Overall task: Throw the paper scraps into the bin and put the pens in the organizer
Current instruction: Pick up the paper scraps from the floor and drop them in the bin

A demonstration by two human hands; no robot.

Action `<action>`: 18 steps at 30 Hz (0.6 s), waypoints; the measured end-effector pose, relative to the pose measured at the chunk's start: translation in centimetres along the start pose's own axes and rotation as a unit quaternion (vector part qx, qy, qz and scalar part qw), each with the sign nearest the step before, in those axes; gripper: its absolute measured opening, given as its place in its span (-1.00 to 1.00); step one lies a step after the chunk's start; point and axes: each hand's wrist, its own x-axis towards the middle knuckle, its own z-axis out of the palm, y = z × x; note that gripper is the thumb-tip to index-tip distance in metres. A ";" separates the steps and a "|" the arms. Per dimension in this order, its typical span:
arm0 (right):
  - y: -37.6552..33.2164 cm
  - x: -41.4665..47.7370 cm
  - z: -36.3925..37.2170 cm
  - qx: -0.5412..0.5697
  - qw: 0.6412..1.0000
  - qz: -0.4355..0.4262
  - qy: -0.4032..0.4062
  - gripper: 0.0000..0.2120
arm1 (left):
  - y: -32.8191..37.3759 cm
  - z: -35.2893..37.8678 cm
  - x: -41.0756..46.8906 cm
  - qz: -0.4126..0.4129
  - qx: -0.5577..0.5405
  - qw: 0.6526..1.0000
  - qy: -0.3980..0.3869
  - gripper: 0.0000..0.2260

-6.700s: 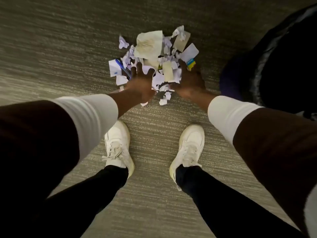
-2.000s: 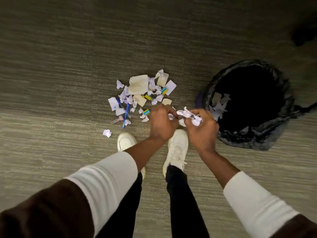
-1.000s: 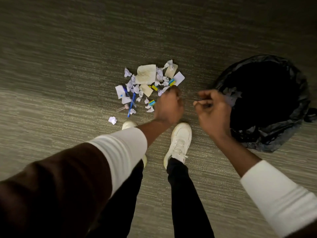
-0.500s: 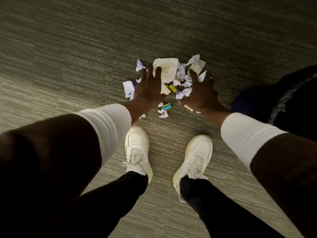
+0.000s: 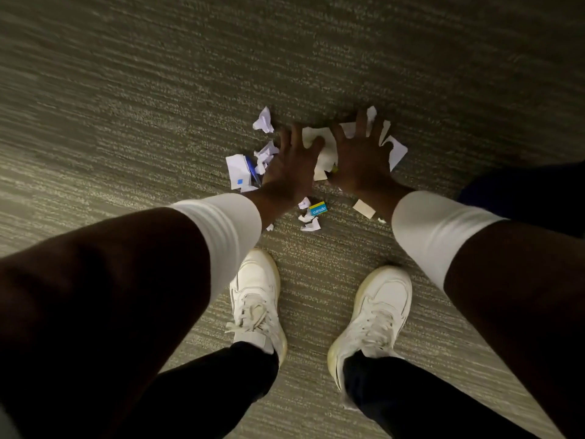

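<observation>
Your fingers are spread wide on both hands, left hand (image 5: 292, 163) and right hand (image 5: 362, 160) lying palms down on the heap of torn white and cream paper scraps (image 5: 323, 150) on the grey-green ribbed carpet (image 5: 158, 106). A blue plastic pen (image 5: 252, 169) pokes out beside your left hand. Crumpled bits and a small blue-and-yellow printed scrap (image 5: 317, 208) lie near your wrists.

- My left hand (image 5: 292, 163) is stretched out ahead and down, palm down, fingers spread wide.
- My right hand (image 5: 361, 160) lies just beside it, palm down too, fingers fanned out.
- Both my arms reach forward nearly straight, white cuffs showing past dark sleeves.
</observation>
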 end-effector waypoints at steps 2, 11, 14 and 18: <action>-0.4 -1.0 0.4 -0.037 0.999 -0.006 0.027 -0.28 | 0.0 0.0 -0.4 0.010 0.016 1.000 0.019 -0.42; -0.3 -3.8 0.7 0.013 0.997 -0.060 0.049 -0.73 | 0.0 0.1 -3.3 0.008 -0.040 0.999 0.022 -0.53; 0.1 -4.8 0.3 0.023 0.996 -0.037 0.079 -0.83 | 0.0 -0.9 -4.7 -0.024 -0.070 0.997 0.006 -0.49; 0.5 -7.5 -1.7 0.151 0.983 0.009 0.102 -0.76 | 0.4 -2.9 -7.3 -0.049 -0.105 0.993 0.014 -0.60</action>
